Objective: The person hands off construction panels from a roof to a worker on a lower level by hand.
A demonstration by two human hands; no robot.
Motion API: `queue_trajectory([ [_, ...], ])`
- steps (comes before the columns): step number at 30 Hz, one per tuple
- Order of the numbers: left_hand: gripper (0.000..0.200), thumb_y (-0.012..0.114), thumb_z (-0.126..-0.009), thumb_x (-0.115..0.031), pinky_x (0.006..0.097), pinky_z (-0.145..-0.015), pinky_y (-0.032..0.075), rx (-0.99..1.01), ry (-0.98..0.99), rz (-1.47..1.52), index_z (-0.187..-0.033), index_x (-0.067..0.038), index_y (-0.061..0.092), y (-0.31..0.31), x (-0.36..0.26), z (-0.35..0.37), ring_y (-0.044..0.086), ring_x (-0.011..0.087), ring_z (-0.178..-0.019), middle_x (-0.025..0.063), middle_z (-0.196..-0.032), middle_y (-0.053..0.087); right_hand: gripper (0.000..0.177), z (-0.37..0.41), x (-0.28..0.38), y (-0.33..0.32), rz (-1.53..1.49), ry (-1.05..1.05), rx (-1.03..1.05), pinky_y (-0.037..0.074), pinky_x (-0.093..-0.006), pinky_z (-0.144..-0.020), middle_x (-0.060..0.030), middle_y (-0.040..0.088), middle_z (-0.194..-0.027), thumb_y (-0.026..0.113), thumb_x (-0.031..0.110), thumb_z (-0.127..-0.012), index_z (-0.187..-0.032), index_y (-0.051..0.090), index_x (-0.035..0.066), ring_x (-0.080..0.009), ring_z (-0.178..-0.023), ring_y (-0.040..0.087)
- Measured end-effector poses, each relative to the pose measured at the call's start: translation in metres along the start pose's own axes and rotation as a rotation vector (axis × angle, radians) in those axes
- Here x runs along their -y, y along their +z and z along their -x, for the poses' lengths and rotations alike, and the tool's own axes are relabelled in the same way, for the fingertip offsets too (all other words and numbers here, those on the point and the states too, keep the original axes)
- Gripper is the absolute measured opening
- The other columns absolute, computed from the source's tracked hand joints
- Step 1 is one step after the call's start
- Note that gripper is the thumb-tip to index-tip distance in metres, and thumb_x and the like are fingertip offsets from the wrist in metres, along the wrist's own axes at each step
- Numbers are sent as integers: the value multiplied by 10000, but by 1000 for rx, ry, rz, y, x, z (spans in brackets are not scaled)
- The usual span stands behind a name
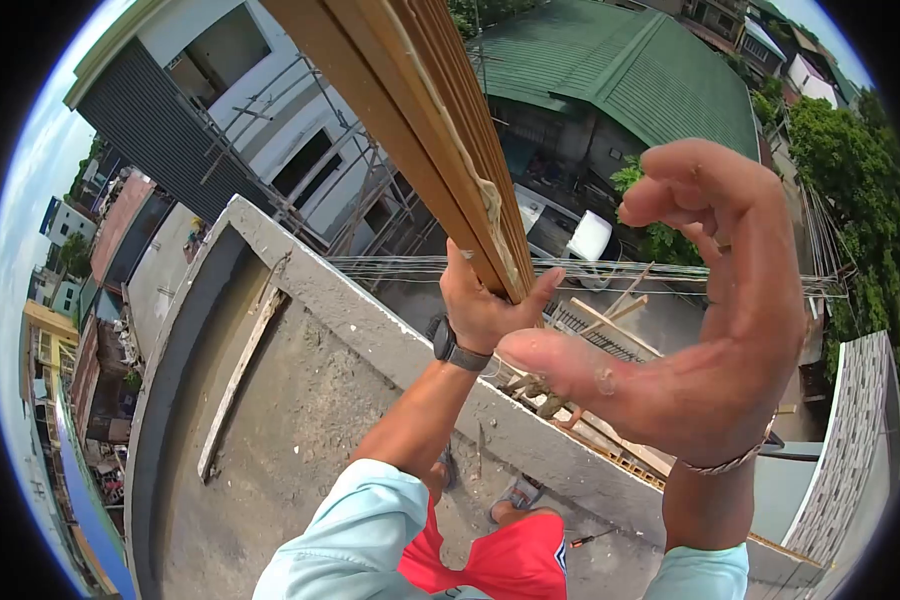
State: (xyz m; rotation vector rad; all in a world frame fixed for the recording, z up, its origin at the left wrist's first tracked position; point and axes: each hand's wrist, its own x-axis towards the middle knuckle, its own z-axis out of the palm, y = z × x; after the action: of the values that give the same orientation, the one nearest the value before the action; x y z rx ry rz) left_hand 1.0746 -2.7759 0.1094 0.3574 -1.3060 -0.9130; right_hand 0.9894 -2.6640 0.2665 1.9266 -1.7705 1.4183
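A long brown fluted panel [400, 120] runs from the top of the view down to its lower end at my left hand. A pale bead of sealant [491, 205] runs along its grooved face, thick and smeared near the bottom. My left hand [495, 305], with a dark watch at the wrist, is wrapped around the panel near that lower end. Close to the camera, my right hand [710, 310] is raised to the right of the panel, apart from it. Its fingers are curved, the thumb stands away from them, and nothing is between them. A whitish smear shows on the thumb.
I stand on a rough concrete ledge beside a low parapet [340, 290]. A wooden plank [240, 385] lies on the left, and a screwdriver-like tool [592, 538] near my feet. Beyond the parapet are a drop, cables [390, 268], lumber and a green-roofed building [620, 60].
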Motion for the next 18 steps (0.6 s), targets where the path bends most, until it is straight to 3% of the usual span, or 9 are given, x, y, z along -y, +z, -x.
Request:
queue_trajectory([
  [1, 456, 781, -702, -174, 297, -694, 492, 56, 13, -48, -1004, 26, 503, 3, 4, 4, 626, 210, -793, 110, -858, 613, 912, -10, 11, 8, 13, -7, 10, 451, -374, -865, -96, 546, -1058, 883, 392, -491, -1205, 475, -2, -199, -1015, 538],
  [5, 594, 803, -659, -245, 316, -609, 499, 289, 76, -213, -1053, 14, 443, 6, 30, 28, 629, 249, -708, 130, -837, 587, 887, -32, 27, 39, 119, 55, -389, 472, -331, -834, -116, 549, -1092, 891, 264, -503, -1207, 428, -15, -212, -1001, 564],
  [6, 628, 809, -648, -263, 321, -588, 500, 345, 102, -248, -1065, 11, 428, 10, 37, 33, 630, 259, -687, 135, -832, 581, 887, -36, 30, 37, 142, 37, -388, 472, -331, -834, -116, 549, -1092, 891, 264, -503, -1207, 428, -15, -212, -1001, 564],
  [9, 612, 804, -629, -306, 368, -567, 492, 361, 37, -235, -1016, 0, 442, 26, 58, 57, 611, 336, -660, 162, -798, 570, 668, -39, 43, 18, -444, 238, -298, 505, -283, -752, -120, 595, -1035, 831, 130, -624, -1162, 469, -30, -173, -916, 608],
  [10, 602, 802, -632, -314, 374, -560, 491, 393, 106, -225, -1000, -4, 441, 29, 70, 66, 610, 338, -649, 163, -793, 574, 668, -37, 32, 17, -415, 242, -302, 505, -283, -752, -120, 595, -1035, 831, 130, -624, -1162, 469, -30, -173, -916, 608],
  [12, 592, 800, -635, -323, 380, -553, 490, 431, 175, -205, -984, -8, 440, 35, 86, 81, 608, 341, -638, 164, -788, 577, 469, -31, 2, 22, -29, 293, -308, 514, -259, -694, -112, 649, -910, 802, 127, -669, -1031, 556, -39, -150, -785, 637],
  [13, 593, 801, -634, -324, 380, -550, 489, 471, 147, -193, -984, -9, 440, 35, 90, 86, 608, 345, -641, 169, -793, 580, 316, -25, -3, 24, -43, 267, -361, 516, -254, -668, -96, 670, -818, 777, 120, -699, -920, 604, -25, -137, -711, 642],
  [18, 611, 804, -630, -323, 382, -542, 485, 496, 86, -167, -1000, -8, 434, 41, 88, 102, 601, 354, -629, 169, -783, 577, 287, 1, -17, 24, 84, 399, -431, 517, -256, -647, -95, 670, -820, 751, 88, -699, -922, 605, -19, -131, -713, 642],
])
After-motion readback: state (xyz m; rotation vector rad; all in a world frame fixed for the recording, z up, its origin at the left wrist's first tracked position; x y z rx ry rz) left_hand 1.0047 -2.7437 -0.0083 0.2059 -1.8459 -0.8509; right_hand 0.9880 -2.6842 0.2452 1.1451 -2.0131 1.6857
